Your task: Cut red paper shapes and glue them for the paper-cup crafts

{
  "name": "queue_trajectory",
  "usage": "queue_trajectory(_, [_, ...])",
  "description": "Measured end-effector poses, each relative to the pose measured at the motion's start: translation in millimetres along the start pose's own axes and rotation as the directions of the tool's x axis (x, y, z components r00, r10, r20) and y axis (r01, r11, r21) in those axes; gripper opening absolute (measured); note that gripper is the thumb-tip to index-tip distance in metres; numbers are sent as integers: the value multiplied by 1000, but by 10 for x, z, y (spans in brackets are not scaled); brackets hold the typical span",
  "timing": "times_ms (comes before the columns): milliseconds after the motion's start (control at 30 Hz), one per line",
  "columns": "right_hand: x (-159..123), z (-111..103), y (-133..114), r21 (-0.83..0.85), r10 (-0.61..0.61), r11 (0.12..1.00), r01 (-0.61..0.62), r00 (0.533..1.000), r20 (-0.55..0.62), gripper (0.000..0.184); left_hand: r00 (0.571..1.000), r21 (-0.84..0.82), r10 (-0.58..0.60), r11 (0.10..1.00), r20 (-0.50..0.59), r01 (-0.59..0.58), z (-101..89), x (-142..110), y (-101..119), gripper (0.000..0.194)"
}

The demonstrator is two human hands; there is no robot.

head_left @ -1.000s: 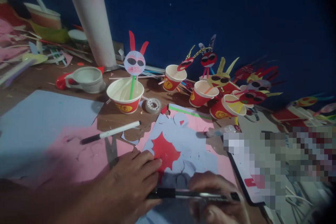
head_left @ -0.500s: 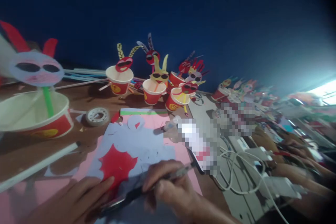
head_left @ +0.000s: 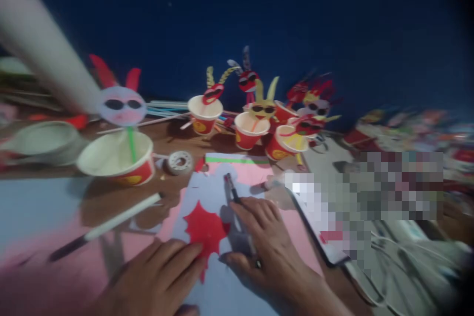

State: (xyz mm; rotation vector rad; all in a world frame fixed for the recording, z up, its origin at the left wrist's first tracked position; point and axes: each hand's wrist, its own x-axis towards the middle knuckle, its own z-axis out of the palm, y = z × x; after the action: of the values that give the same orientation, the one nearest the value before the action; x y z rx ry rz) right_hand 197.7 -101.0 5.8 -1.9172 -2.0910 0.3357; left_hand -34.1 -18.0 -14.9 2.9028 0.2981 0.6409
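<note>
A spiky-edged red paper cutout lies on a pale sheet of paper. My left hand rests at its lower left, fingers flat with the fingertips on the red edge. Just right of the cutout, my right hand is curled over a dark pen. One end of the pen sticks out past the fingers, pointing away from me; most of its barrel is hidden under the hand.
A white marker lies at the left. Behind it stand a paper cup with a rabbit-like face and a tape roll. Several decorated cups line the blue wall. A phone, partly blurred, and white cables lie at the right.
My right hand has turned and lowered toward the paper; the pen now points away instead of across the red cutout. My view has shifted left, and the left hand still rests by the cutout.
</note>
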Motion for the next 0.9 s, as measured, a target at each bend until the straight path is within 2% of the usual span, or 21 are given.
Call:
queue_trajectory(100, [-43,63,52,-75,-33,997,33,999,-5,75,976,-42,-133,989,172,142,-192,113,60,33])
queue_trajectory(200, [-65,131,101,-142,-111,984,105,993,-35,77,942,-88,-163,977,293,197,-254,164,86,35])
queue_trajectory(267, [-70,150,106,-183,-142,974,132,989,-46,76,928,-104,-172,971,331,217,-252,160,94,35])
queue_trajectory(467, [-53,138,98,-255,-199,949,184,979,-36,74,921,-131,-189,960,342,246,-232,133,101,36])
queue_trajectory(600, [-35,86,113,-267,-261,938,221,957,-125,66,926,-142,-155,966,345,215,-244,144,86,38])
queue_trajectory(767, [-28,84,122,-294,-457,882,369,822,-340,28,938,-108,-99,984,333,142,-242,123,77,39])
queue_trajectory(833, [-24,149,115,-307,-519,849,430,787,-333,20,952,-77,-71,992,299,98,-216,100,79,40])
queue_trajectory(900, [-19,219,95,-312,-558,822,475,782,-278,15,964,-53,-55,996,262,71,-188,82,80,42])
